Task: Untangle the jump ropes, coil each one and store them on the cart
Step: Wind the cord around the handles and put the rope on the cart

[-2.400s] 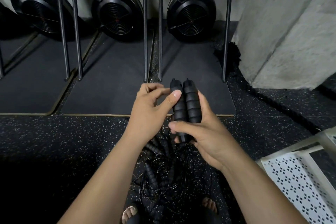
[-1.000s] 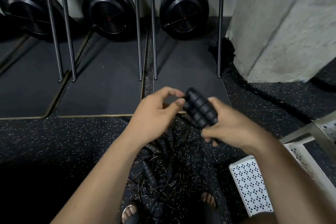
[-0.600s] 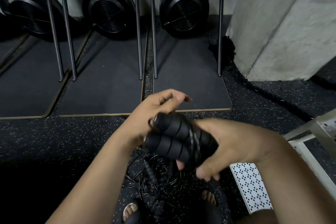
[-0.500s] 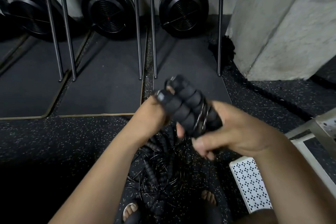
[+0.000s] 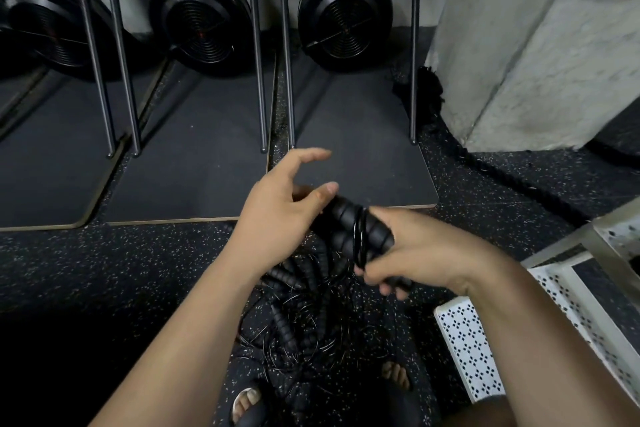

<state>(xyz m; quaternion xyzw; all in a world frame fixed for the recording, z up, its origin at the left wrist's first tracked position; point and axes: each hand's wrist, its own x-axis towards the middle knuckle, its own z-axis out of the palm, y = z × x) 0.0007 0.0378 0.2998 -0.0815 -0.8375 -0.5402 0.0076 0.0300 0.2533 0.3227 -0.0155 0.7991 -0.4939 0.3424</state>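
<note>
Handles paired, long axis toward 10 o'clock, my right hand gripping their near end, left hand spread, thumb touching tips

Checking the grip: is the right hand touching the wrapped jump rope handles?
Touching. The head view shows the right hand curled round the jump rope handles, fingers under them.

Ribbed matt foam handles, glossy cord, perforated metal cart
</note>
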